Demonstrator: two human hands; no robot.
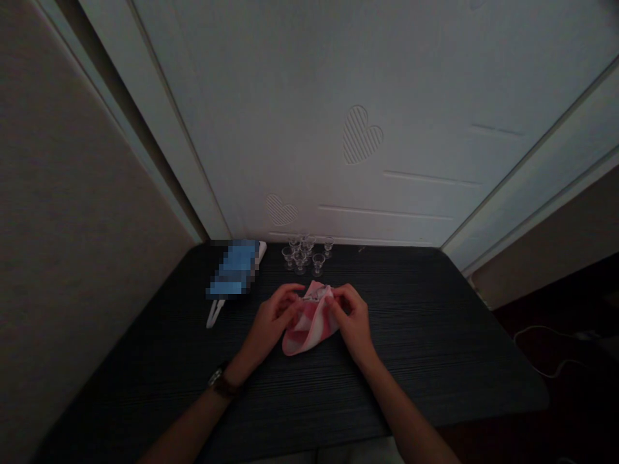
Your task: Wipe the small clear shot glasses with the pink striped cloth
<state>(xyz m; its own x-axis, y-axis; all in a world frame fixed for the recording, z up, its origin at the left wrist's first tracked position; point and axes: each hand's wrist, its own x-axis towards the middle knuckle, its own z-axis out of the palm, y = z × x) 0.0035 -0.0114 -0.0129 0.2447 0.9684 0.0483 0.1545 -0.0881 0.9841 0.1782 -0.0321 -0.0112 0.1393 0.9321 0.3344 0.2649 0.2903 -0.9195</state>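
A pink and white cloth (pixel 312 328) hangs bunched between my two hands, above the near middle of the table. My left hand (pixel 273 316) is closed at its left side, with the fingertips around a small clear glass cup (pixel 313 296), only partly visible against the cloth. My right hand (pixel 352 314) pinches the cloth at the upper right, thumb and fingers pressed close to the glass. Just beyond my hands stand several small clear stemmed glass cups (pixel 318 263), grouped near the wall.
On the dark table (pixel 411 348), a phone-like device with a blurred blue screen (pixel 235 267) lies at the back left, with a white strap or cable (pixel 215 312) beside it. A white panel (pixel 411 212) with embossed hearts closes off the back. A pale cord (pixel 551 370) trails at right.
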